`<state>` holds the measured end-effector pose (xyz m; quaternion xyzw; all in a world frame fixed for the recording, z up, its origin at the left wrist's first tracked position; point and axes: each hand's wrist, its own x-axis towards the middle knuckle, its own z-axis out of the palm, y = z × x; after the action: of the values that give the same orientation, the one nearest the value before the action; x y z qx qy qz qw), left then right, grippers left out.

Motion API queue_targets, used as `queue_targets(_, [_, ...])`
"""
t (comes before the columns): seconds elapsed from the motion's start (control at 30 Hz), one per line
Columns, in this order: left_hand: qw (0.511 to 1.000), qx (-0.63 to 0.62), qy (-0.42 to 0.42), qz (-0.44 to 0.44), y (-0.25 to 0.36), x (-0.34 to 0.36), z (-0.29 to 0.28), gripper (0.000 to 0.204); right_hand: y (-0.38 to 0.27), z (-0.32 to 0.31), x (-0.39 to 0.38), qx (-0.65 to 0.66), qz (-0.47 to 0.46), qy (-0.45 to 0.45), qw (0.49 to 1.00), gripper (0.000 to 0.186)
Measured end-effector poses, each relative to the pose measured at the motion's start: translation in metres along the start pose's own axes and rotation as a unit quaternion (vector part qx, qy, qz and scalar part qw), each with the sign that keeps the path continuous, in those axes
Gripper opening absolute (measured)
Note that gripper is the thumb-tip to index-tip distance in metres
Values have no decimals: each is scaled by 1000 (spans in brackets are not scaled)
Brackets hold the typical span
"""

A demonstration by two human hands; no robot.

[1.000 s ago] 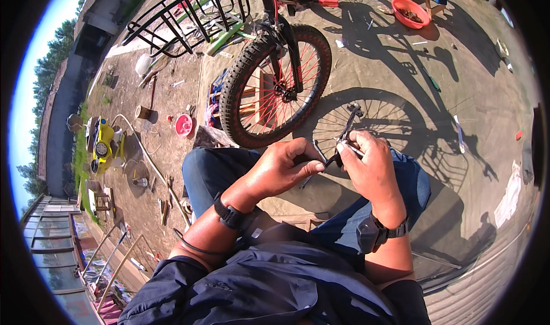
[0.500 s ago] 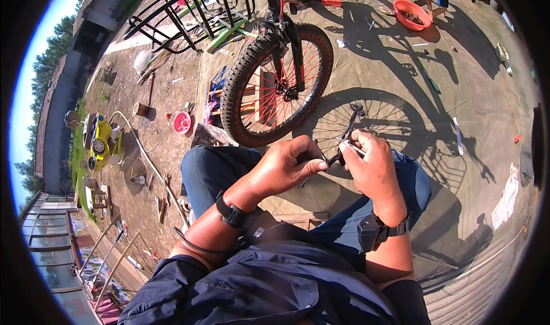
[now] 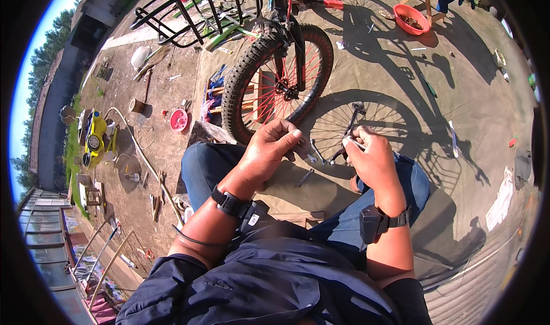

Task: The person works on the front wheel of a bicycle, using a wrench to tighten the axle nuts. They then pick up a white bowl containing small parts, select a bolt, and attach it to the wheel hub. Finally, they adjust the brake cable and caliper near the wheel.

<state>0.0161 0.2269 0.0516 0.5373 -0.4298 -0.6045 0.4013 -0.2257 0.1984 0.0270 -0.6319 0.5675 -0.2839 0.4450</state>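
My left hand (image 3: 271, 147) is raised over my left knee, thumb and fingers pinched together; whatever lies between them is too small to make out. To its right, my right hand (image 3: 371, 156) is closed on a thin silver rod (image 3: 357, 145) that shows beside the thumb. A dark, narrow shape runs close by the right fingers, and I cannot tell whether it is a part or a shadow. On the ground between the hands lie silver spanner-like tools (image 3: 316, 151). Ahead stands a bicycle's front wheel (image 3: 231, 99), with a knobbly black tyre and red spokes.
A black rack (image 3: 197, 20) juts out left of the bicycle. A red basin (image 3: 425, 27) stands far right, by a wooden-legged stand. At left are a pink bowl (image 3: 179, 120), a yellow toy car (image 3: 95, 142) and a long pale hose (image 3: 140, 153). A white cloth (image 3: 501, 202) lies at right.
My left hand has drawn away from the right one, up and to the left, so a gap now shows between them. The right hand has barely moved and keeps its grip.
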Motion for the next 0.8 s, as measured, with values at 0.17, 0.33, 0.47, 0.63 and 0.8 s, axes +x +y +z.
queue_targets(0.17, [991, -131, 23, -24, -19, 12, -25, 11, 37, 20, 20, -45, 41, 4, 998, 36])
queue_targets(0.33, [981, -182, 17, -57, -12, 20, -47, 9, 30, 28, 47, -199, 63, -57, 976, 32])
queue_targets(0.47, [983, -175, -16, -53, -17, 37, -73, 8, 40, 44, 81, -273, 97, -119, 950, 31])
queue_targets(0.63, [972, -215, 37, -88, -31, 46, -87, 8, 75, 73, 107, -340, 140, -154, 917, 30])
queue_targets(0.8, [978, -197, 15, -64, -38, 47, -93, 7, 111, 91, 122, -389, 158, -159, 894, 35])
